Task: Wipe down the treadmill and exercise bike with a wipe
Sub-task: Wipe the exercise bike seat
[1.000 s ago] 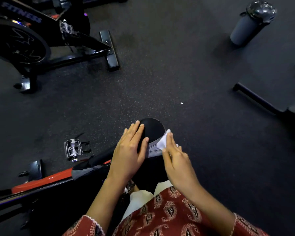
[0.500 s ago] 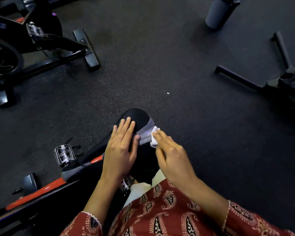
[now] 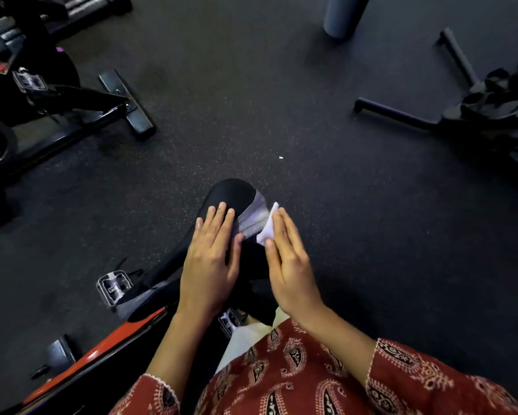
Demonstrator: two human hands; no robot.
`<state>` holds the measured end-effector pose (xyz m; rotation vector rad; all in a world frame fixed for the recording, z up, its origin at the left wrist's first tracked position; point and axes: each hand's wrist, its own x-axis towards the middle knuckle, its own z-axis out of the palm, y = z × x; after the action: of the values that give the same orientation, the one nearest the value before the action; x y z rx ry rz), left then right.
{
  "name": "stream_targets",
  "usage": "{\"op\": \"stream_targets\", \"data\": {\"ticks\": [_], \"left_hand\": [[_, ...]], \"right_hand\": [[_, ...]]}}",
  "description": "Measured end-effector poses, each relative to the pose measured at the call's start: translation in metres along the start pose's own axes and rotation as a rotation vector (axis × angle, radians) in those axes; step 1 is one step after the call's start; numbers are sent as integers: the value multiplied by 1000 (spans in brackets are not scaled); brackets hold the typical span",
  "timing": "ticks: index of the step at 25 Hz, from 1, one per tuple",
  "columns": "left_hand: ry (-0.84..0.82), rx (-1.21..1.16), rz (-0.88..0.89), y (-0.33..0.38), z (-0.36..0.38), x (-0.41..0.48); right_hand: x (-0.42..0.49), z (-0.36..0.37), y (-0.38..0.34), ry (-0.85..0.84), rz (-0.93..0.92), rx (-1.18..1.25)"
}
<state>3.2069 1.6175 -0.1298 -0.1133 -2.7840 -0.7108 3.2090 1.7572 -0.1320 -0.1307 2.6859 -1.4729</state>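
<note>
While at saddle [image 3: 231, 193] edge, wipe [image 3: 268, 230] in right hand [image 3: 290, 265]; floor [image 3: 371, 220] beyond.

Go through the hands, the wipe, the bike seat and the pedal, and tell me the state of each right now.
left hand: flat on the seat, fingers straight.
right hand: holding the wipe under its thumb.
wipe: crumpled, against the seat's grey side.
seat: under the left hand, upright.
pedal: no foot on it.

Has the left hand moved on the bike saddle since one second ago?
Yes. The left hand has slid slightly back toward the person along the saddle: more black saddle now shows beyond its fingertips.
</note>
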Motion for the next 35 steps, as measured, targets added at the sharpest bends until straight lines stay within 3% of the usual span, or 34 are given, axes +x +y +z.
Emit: {"op": "stream_targets", "data": {"ticks": [5,8,12,15,18,24,30,35], "left_hand": [[-28,41,84,-5,-10,-18],[-35,94,107,-17,-25,-38],[19,145,61,-39,-49,-65],[69,178,34,-52,-55,-79],[115,161,17,-58,-55,-88],[183,105,-39,-54,-52,-88],[200,89,-80,-52,-50,-88],[228,91,-110,-45,-49,-89]], "right_hand": [[-44,28,0,142,37,140],[-55,44,15,139,-98,-12],[-55,42,47,140,-536,-443],[-31,48,23,-12,-870,-536],[-12,63,-12,-138,-1068,-594],[-6,-21,36,-104,-1060,-732],[-5,61,-12,-110,-1089,-608],[-11,-15,35,-110,-1071,-756]]}}
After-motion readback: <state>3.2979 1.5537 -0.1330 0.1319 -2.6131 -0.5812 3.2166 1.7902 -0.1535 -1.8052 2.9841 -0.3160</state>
